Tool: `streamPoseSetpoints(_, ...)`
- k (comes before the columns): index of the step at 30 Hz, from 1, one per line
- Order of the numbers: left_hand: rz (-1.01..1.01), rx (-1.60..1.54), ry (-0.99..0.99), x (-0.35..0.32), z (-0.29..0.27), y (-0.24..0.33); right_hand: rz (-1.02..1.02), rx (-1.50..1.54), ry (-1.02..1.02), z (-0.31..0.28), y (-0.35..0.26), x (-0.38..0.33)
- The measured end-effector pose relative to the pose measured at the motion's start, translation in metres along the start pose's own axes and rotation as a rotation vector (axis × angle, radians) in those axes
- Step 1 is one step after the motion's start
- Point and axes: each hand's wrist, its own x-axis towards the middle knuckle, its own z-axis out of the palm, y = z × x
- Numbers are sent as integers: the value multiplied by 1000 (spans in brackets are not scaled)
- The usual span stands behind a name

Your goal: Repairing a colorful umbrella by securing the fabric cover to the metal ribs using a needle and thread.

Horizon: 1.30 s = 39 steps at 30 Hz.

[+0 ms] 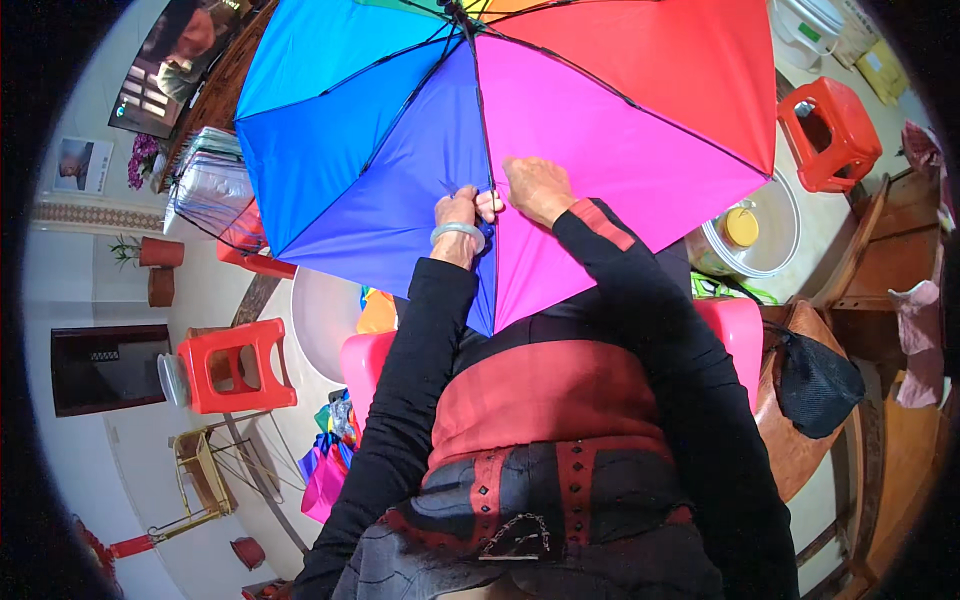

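Our rainbow umbrella point(510, 125) spreads open in front of us, inside showing. Our left hand point(461, 214) pinches it near the rib point(482, 105) between violet panel point(405, 175) and pink panel point(610, 135); our right hand point(541, 190) curls just beside, its hold unclear.

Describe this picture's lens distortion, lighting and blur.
Head view: fisheye distortion blackens the corners and bends the wooden furniture at right; glare marks the plastic bundle at left; the umbrella is vividly lit; black sleeves show little detail; left hand and right hand show no heavy blur.
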Motion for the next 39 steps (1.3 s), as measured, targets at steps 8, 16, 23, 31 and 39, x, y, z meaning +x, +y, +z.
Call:
streamPoseSetpoints(8,-16,-22,-64,4,-3,0,-11,5,-85,-4,2,2)
streamPoseSetpoints(16,-16,-17,-168,5,-8,-3,-103,170,-121,5,11,11)
streamPoseSetpoints(23,-31,-46,-233,11,-9,-5,-87,279,82,3,6,23)
streamPoseSetpoints(31,-40,-52,-255,16,-8,-1,194,755,-296,-4,3,13)
streamPoseSetpoints(39,35,-63,-196,9,3,-17,-61,620,-112,23,16,14)
